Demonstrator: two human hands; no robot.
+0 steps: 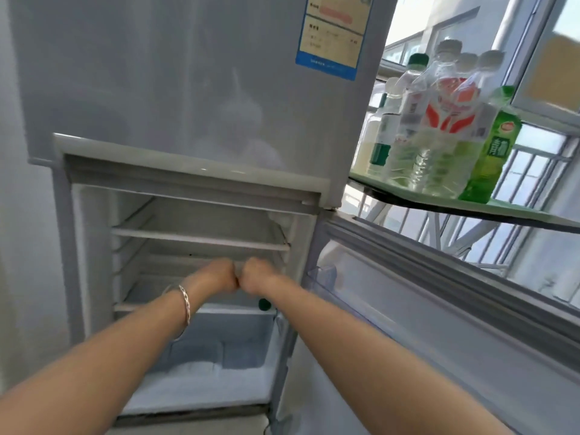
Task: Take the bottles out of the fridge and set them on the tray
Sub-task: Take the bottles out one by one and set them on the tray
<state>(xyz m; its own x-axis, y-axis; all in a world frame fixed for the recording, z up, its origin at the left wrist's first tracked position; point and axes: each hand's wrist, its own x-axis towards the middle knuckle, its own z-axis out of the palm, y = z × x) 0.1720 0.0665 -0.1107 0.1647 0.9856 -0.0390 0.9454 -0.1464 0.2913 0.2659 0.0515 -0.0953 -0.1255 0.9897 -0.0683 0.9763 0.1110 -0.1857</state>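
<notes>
The fridge's lower compartment (194,221) stands open, its white shelves bare. Both my arms reach into it. My left hand (219,276), with a silver bracelet on the wrist, and my right hand (255,274) are curled into fists that touch knuckle to knuckle in front of the middle shelf. Nothing shows in either fist. A green bottle cap (264,304) peeks out just below my right wrist; the rest of that bottle is hidden. Up at the right, a pale green tray (518,211) carries several bottles (439,127), among them a green tea bottle (492,152).
The lower fridge door (439,309) hangs open to the right, with a clear door bin (323,277). The upper door (188,73) is closed and bears a blue label. A clear drawer (219,340) sits at the compartment's bottom. Windows lie behind the tray.
</notes>
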